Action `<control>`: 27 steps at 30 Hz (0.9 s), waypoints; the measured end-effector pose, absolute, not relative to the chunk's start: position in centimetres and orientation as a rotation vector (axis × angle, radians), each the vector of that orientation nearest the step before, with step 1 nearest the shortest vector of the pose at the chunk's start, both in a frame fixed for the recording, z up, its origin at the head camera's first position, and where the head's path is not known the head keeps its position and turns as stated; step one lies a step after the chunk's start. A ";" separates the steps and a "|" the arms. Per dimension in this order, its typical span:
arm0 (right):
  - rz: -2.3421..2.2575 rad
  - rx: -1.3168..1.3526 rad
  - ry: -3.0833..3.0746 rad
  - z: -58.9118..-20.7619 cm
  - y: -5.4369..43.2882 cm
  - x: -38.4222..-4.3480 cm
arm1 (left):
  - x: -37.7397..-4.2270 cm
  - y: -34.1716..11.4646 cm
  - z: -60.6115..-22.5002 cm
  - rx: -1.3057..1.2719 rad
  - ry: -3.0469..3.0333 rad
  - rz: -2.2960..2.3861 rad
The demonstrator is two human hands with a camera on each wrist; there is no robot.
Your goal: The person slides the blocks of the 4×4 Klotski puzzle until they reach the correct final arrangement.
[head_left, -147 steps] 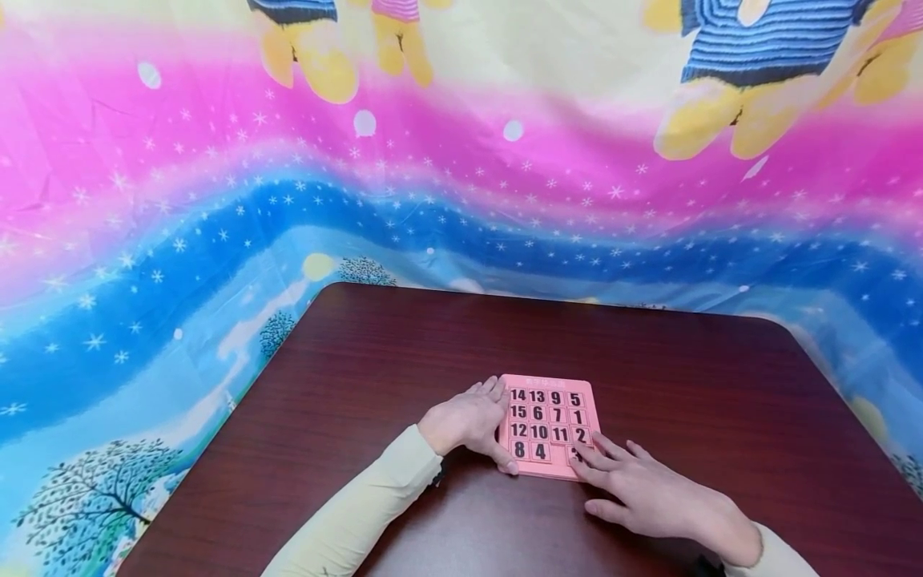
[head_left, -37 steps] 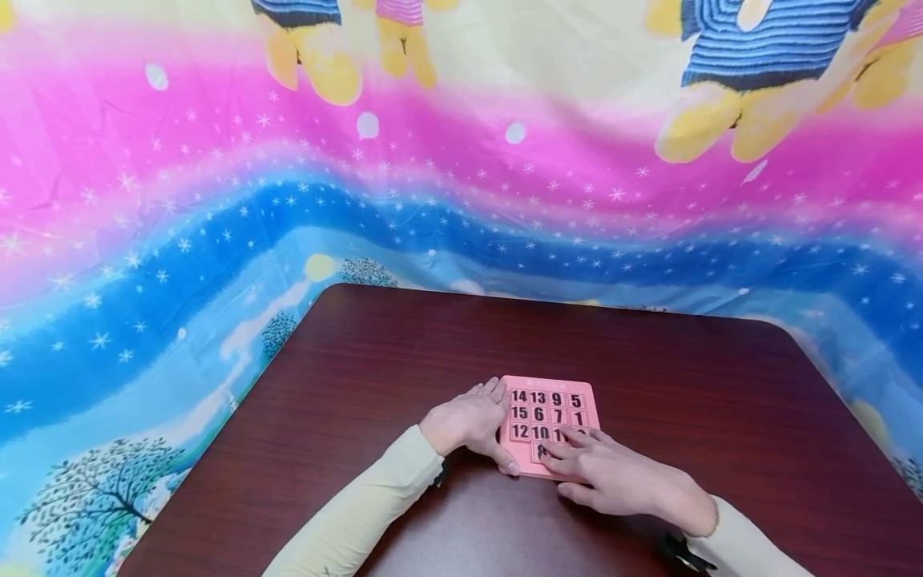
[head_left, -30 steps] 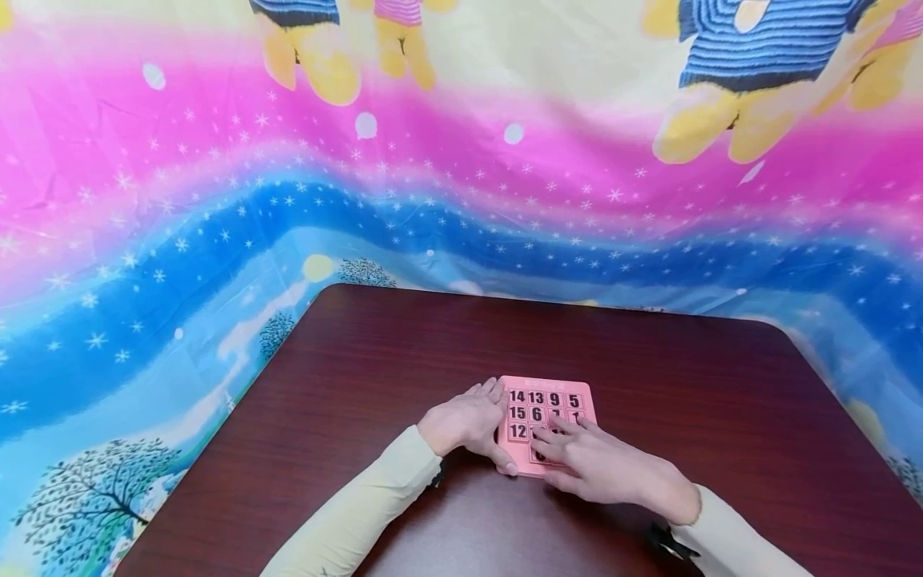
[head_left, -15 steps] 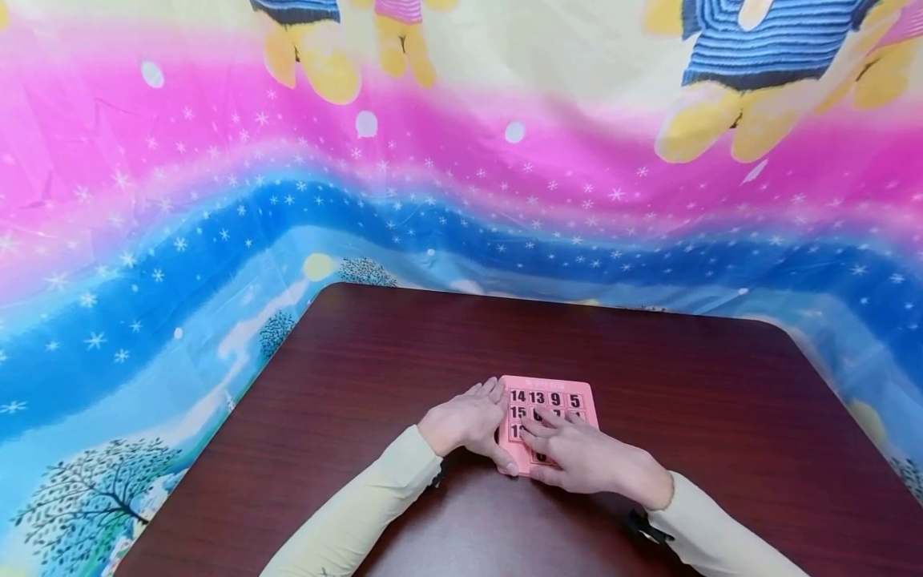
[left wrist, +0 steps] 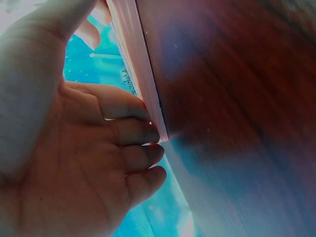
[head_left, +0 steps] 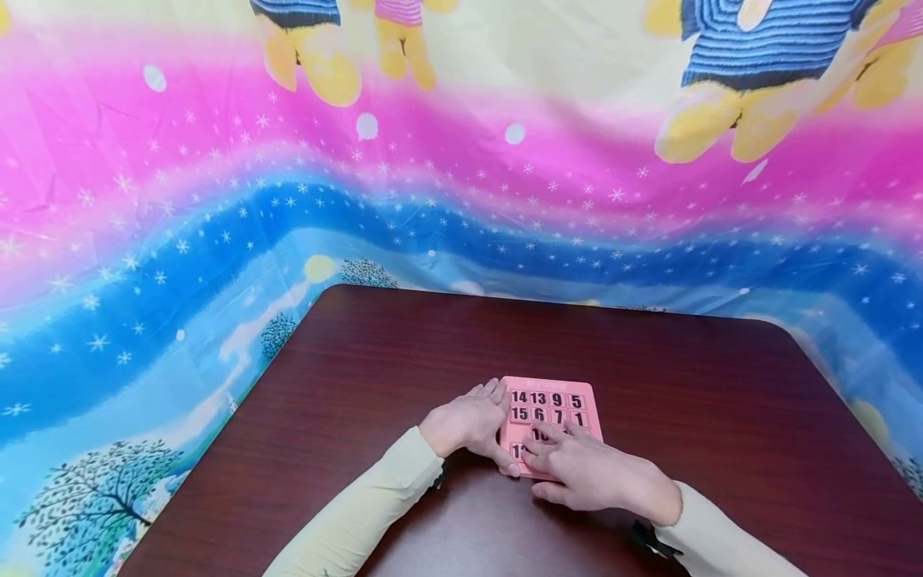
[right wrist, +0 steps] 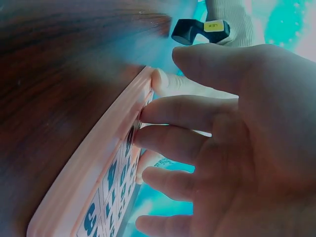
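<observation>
A pink sliding number puzzle (head_left: 587, 391) lies flat on the table. My left hand (head_left: 469, 418) steadies its left side, thumb at the near corner and fingers along the far part. In the left wrist view those fingertips touch the puzzle's edge (left wrist: 143, 64). Over the lower tiles, my right hand (head_left: 594, 474) rests its extended fingertips at the 12 tile (head_left: 515, 452), at the bottom left. Above that tile is a gap in the third row. My right hand hides several lower tiles in the head view; the 3 tile (right wrist: 90, 218) and 4 tile (right wrist: 112, 174) show in the right wrist view.
The dark brown wooden table (head_left: 404, 344) has rounded far corners. Behind it hangs a colourful cloth (head_left: 433, 176) with snowflakes and cartoon figures. A black strap piece with a yellow label (right wrist: 213, 26) sits at the left wrist.
Bottom-row tiles have slid right, and the 12 tile has slid down into the bottom-left corner, leaving a gap above it. My right hand has shifted left; my left hand stays put.
</observation>
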State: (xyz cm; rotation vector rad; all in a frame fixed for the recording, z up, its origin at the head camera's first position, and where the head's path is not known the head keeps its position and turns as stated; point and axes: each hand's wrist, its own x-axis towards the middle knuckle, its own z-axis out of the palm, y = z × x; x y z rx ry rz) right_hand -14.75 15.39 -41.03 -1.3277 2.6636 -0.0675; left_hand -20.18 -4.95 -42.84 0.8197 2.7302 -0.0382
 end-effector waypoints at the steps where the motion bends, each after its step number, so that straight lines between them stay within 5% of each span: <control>1: -0.060 -1.336 2.664 -41.0 15.4 -14.7 | -20.2 -4.9 -42.8 0.823 2.732 -0.045; 16: -0.185 -1.286 2.667 -40.1 15.2 -16.9 | -20.1 -5.0 -42.9 0.812 2.731 -0.056; 27: -0.148 -1.013 2.633 -41.4 14.5 -19.0 | -20.2 -4.9 -42.8 0.829 2.722 -0.074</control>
